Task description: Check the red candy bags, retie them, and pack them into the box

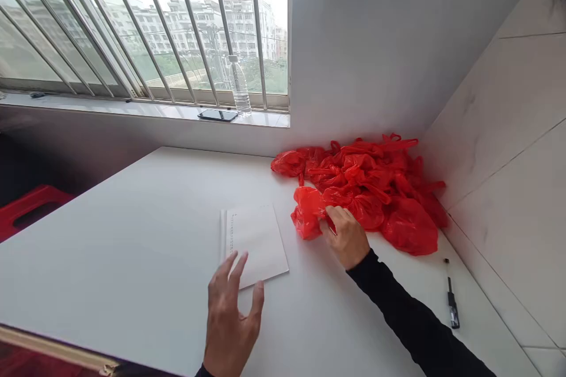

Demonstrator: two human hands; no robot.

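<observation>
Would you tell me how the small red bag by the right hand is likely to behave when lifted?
The small red bag looks like thin crinkled plastic, so probably floppy and light. Its glossy film may slip, so the right hand likely needs a pinch.

Crumpled red plastic bag (pixel 306 213), bulging; white booklet (pixel 256 242) flat just left.

1. Right hand (pixel 347 235): fingertips hidden against the folds of the red bag (pixel 308 212); grip not verifiable.
2. Left hand (pixel 232 321): wrist cut off by the lower edge.
3. White pad (pixel 259 241): printed line too small to read.
4. Red stool (pixel 26 209): cropped at the left edge.
</observation>
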